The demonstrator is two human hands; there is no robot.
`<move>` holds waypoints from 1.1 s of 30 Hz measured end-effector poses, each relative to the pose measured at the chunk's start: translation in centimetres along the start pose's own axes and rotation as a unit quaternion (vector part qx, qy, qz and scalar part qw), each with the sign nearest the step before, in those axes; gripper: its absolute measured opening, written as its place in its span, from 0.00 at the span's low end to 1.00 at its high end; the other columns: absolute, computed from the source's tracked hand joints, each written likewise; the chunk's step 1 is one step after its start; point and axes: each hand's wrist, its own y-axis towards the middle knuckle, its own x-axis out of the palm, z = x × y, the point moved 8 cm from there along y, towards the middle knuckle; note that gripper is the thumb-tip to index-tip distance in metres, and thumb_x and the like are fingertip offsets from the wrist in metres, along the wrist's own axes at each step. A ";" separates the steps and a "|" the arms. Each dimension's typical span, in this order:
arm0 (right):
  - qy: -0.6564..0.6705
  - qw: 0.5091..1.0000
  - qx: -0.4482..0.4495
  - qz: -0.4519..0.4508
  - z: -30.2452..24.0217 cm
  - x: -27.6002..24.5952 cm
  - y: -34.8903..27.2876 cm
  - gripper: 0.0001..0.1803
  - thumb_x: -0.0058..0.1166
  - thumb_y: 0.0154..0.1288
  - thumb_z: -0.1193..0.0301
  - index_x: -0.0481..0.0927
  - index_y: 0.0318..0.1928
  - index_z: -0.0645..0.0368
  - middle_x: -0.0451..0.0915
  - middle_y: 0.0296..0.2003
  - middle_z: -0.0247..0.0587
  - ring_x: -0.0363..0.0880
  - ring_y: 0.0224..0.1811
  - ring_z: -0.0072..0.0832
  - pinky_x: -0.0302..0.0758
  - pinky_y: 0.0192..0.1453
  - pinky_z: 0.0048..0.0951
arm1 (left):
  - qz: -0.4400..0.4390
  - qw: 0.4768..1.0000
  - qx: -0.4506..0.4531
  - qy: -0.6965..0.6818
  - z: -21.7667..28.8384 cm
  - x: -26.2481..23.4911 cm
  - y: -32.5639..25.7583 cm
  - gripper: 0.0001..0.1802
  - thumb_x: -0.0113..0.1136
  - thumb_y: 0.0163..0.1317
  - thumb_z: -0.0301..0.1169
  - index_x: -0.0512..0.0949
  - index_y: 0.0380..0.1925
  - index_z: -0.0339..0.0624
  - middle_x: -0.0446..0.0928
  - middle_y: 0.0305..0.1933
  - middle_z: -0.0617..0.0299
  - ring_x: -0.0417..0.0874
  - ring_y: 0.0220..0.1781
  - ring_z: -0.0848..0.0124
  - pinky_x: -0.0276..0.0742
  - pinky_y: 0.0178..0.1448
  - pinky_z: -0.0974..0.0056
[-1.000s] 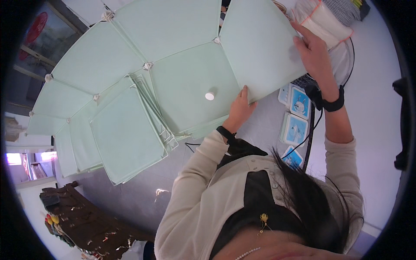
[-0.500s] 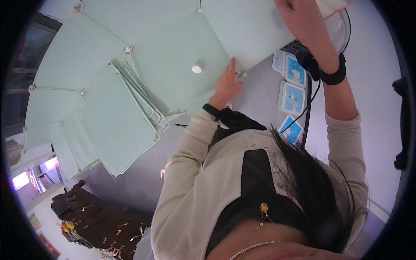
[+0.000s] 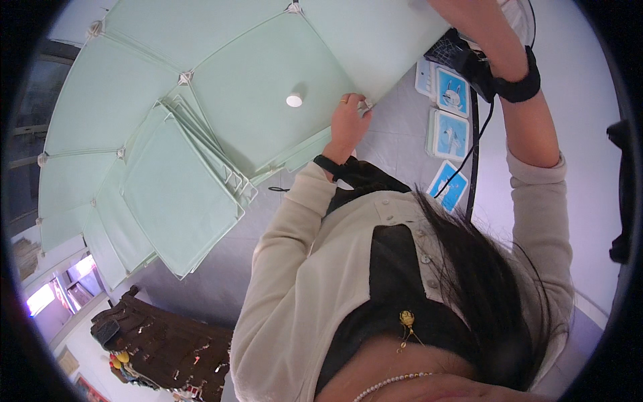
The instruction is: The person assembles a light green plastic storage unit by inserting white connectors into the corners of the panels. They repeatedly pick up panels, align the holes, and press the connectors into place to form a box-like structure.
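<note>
Pale green panels with white wire frames, joined by white corner connectors, make up a cube-type storage cabinet (image 3: 248,100). At the bottom corner of its near panel, my left hand (image 3: 348,126) has its fingers curled round a small white connector (image 3: 365,104). My right hand (image 3: 469,13) is up at the top edge of the picture, beside the upper side panel (image 3: 388,40); its fingers are blurred and cut off. A round white knob (image 3: 294,100) sits on the door panel left of my left hand. Several loose panels (image 3: 177,191) lean in a stack farther left.
On the grey floor to the right lie blue picture cards (image 3: 450,137) in small stacks. A black cable (image 3: 483,147) runs past them near the white wall (image 3: 576,120). At lower left is a dark brown cabinet-like piece (image 3: 167,342) bearing small colourful items.
My left index finger was stretched out along the panel edge; now the fingers are bent round the corner connector. My right hand has shifted slightly up, and the view has moved a little.
</note>
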 end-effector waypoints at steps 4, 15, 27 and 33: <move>-0.005 0.999 0.040 -0.009 -0.2 -0.5 0.0 0.20 0.47 0.61 0.78 0.79 0.53 0.68 0.83 0.40 0.61 0.83 0.43 0.50 0.77 0.49 0.39 | 0.035 0.999 0.028 -0.016 0.5 -0.5 0.5 0.22 0.73 0.52 0.31 0.77 0.46 0.39 0.79 0.47 0.52 0.82 0.49 0.54 0.79 0.50 0.55; 0.042 0.992 0.119 0.006 -0.4 -1.4 -2.2 0.19 0.49 0.64 0.77 0.79 0.55 0.66 0.83 0.35 0.60 0.84 0.32 0.45 0.76 0.39 0.38 | 0.024 0.999 0.014 -0.034 -0.4 0.4 1.4 0.24 0.73 0.53 0.32 0.74 0.48 0.39 0.77 0.49 0.52 0.82 0.49 0.56 0.79 0.51 0.55; 0.003 0.998 0.058 0.020 0.7 0.0 -3.6 0.20 0.51 0.69 0.70 0.78 0.61 0.52 0.78 0.23 0.53 0.77 0.22 0.44 0.72 0.30 0.37 | 0.021 0.999 -0.001 -0.045 -1.1 0.8 1.2 0.23 0.72 0.53 0.29 0.73 0.46 0.39 0.75 0.53 0.53 0.81 0.50 0.54 0.79 0.51 0.56; -0.001 0.999 0.043 0.000 1.3 0.7 -2.7 0.20 0.51 0.69 0.71 0.78 0.61 0.51 0.77 0.22 0.54 0.77 0.22 0.43 0.72 0.31 0.37 | 0.036 0.998 0.012 -0.040 -0.9 0.5 1.1 0.22 0.73 0.52 0.29 0.73 0.46 0.39 0.75 0.53 0.53 0.82 0.50 0.55 0.80 0.50 0.56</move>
